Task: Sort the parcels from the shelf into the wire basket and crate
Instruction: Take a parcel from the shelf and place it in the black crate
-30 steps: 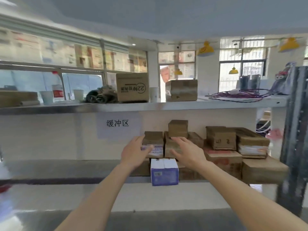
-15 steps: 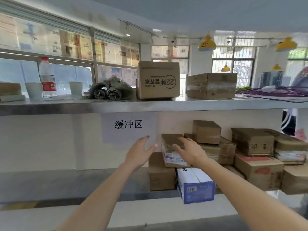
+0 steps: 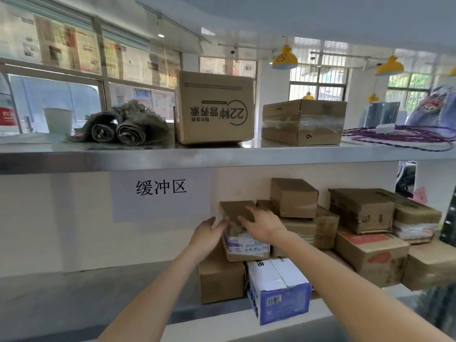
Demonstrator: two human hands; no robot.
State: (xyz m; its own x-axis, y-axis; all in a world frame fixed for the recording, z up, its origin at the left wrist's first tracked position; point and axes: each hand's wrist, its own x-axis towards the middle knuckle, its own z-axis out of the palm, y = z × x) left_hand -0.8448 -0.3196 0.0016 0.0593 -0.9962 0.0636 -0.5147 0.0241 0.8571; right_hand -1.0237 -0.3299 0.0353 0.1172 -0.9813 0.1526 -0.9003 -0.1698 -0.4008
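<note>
A bright room with paper-covered windows held a two-tier steel shelf (image 3: 172,156); its upper tier carried a large printed carton (image 3: 216,107) and a taped carton (image 3: 304,122), its lower tier a heap of parcels under a paper sign (image 3: 160,187). I judged the step in hand to be the pick-up of one parcel, with nothing yet carried off. The target, a small brown parcel with a white label (image 3: 243,233), sat at the left end of the heap, resting on a plain brown box (image 3: 220,280) and above a blue-and-white box (image 3: 278,290). My left hand (image 3: 207,234) lay against the parcel's left face, fingers fairly straight and only touching; my right hand (image 3: 262,224) lay spread over its top front edge, fingers pressing, not curled round it. The parcel thus sat between both hands, touched but not clamped. I judged the next move to call for closing both hands on opposite faces and lifting straight up, so the neighbouring boxes would not shift. Neither wire basket nor crate was in view.
</note>
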